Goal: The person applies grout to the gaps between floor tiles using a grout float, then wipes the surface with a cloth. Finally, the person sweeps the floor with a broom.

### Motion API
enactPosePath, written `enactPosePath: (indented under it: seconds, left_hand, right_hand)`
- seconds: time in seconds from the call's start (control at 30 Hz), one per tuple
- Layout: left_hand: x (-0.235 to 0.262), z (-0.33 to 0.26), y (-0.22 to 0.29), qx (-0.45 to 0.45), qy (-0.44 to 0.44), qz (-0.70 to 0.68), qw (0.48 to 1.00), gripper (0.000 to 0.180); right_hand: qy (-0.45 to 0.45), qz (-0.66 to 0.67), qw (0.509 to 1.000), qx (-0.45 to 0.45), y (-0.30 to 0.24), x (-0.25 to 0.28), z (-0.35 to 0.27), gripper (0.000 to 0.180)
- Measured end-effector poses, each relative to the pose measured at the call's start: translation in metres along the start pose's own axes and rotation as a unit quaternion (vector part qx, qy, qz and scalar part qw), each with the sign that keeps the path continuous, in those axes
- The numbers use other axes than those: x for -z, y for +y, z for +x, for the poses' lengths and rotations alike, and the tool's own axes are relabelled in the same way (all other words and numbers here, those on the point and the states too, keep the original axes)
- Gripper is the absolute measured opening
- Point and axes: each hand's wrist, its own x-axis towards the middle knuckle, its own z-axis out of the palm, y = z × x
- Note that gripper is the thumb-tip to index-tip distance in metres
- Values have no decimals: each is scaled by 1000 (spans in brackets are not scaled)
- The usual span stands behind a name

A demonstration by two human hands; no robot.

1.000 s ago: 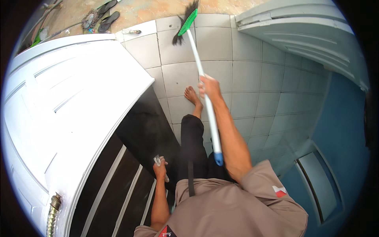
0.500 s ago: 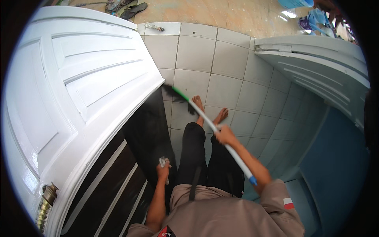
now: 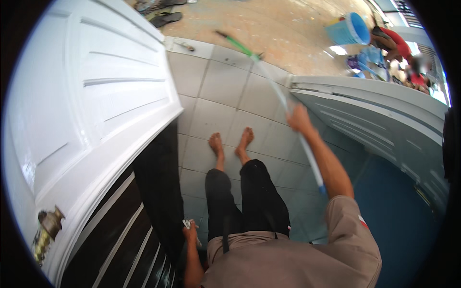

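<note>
My right hand (image 3: 300,117) is closed round the middle of a long broom (image 3: 312,161). Its pale handle has a blue cap at the near end and a green section toward the far end, which reaches over the tile edge onto the tan floor. Motion blurs the broom, and its black bristles hardly show at the far tip. Low beside my left thigh, my left hand (image 3: 191,234) grips a crumpled whitish cloth (image 3: 186,224), close to a dark slatted panel (image 3: 161,168). Light tiles (image 3: 221,86) lie under my bare feet.
A white panelled door (image 3: 120,72) with a brass knob (image 3: 50,220) stands at left, another door leaf (image 3: 374,110) at right. Beyond are a blue bucket (image 3: 354,29), a person in red (image 3: 398,43) and dark sandals (image 3: 165,19). A small handled tool (image 3: 185,45) lies on the tile edge.
The broom's far end has swung from beside the left door's corner, near my feet, outward and right onto the tan floor. My right arm has stretched forward; my left hand still holds the cloth.
</note>
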Motion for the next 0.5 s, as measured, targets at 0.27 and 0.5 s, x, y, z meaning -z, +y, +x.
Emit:
enactPosePath:
  seconds: [0.27,0.5]
  left_hand:
    - [-40,-27,-2,9,-6,-1,1000,21]
    - [-25,1,38,-55,2,-17,998,23]
  right_hand:
    - [-35,189,967,-167,102,-95,-188,48]
    - [94,222,958,-154,159,-37,-40,50]
